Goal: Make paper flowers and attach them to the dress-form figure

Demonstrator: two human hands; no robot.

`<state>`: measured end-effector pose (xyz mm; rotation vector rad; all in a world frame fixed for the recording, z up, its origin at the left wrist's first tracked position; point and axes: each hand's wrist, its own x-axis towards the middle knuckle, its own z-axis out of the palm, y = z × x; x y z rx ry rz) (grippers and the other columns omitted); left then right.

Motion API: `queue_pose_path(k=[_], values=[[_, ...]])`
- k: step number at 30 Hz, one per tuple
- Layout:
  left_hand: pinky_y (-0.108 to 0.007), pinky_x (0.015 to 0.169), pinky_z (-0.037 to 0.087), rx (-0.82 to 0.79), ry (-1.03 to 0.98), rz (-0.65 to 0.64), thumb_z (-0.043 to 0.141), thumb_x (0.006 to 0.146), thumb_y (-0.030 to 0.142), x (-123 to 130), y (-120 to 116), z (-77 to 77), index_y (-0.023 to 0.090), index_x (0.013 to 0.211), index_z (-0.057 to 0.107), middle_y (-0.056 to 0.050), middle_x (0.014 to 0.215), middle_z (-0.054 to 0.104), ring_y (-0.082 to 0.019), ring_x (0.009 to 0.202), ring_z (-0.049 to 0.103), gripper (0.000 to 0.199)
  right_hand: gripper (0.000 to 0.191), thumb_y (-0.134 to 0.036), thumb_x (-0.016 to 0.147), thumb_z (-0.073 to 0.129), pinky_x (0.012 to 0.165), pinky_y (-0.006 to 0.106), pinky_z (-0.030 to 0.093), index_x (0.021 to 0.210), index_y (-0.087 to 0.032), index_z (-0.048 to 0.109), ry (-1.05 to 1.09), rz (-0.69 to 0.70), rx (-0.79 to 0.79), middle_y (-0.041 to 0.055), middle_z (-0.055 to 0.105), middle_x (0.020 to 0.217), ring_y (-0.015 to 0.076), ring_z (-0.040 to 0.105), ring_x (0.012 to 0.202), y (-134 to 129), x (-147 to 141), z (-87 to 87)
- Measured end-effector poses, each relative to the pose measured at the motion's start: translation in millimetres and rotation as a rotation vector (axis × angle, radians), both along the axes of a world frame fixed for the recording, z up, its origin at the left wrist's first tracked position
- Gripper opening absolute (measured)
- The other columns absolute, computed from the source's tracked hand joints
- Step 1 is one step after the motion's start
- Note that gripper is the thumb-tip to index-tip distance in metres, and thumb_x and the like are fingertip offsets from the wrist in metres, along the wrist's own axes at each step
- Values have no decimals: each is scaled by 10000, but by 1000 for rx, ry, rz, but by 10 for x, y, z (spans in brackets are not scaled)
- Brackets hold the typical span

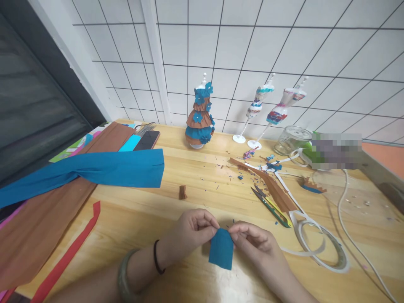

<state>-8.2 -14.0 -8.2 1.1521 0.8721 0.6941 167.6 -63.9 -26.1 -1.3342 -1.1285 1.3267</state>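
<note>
Between my hands, just above the table front, is a small blue crepe paper piece [221,251] with a rounded top edge. My left hand [196,229] pinches its upper left corner between thumb and fingers. At the upper right corner, my right hand [255,240] pinches it the same way. The paper hangs down flat from both grips. Beyond my left hand lies a small folded brown paper stack [183,192]. A pair of thread snips [271,206] with yellow and green handles rests past my right hand.
Blue crepe paper [126,168] lies over brown crepe paper [63,210] on the left, near a phone [147,140]. A mini dress form [199,118] in ruffles and flowers stands at the back. Tape rolls [341,256], a glass jar [292,139], a cable [342,214] and scraps occupy the right.
</note>
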Motion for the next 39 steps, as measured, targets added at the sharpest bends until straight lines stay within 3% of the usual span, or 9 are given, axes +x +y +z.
queue_pose_path(k=[22,34,39], values=[[-203,554,364,-31,-16,-46,611,652,179,-26,-16,10,117,692,602,-5,602,584,-85,555,499,75,128,-332,726,667,573,183,470,728,-205,685,84,37,-55,1,670,618,114,594,572,-7,31,31],[-196,532,356,22,30,-77,616,691,236,-60,3,35,120,717,619,-9,614,587,-90,563,490,118,154,-350,746,631,617,220,484,771,-214,698,-25,65,-2,22,695,710,155,621,658,-15,27,84],[-179,486,329,16,31,-65,632,700,265,-51,-8,21,119,665,592,25,534,524,-62,492,436,155,189,-349,772,600,578,223,468,696,-193,674,-182,84,89,28,657,655,153,585,611,-30,7,89]])
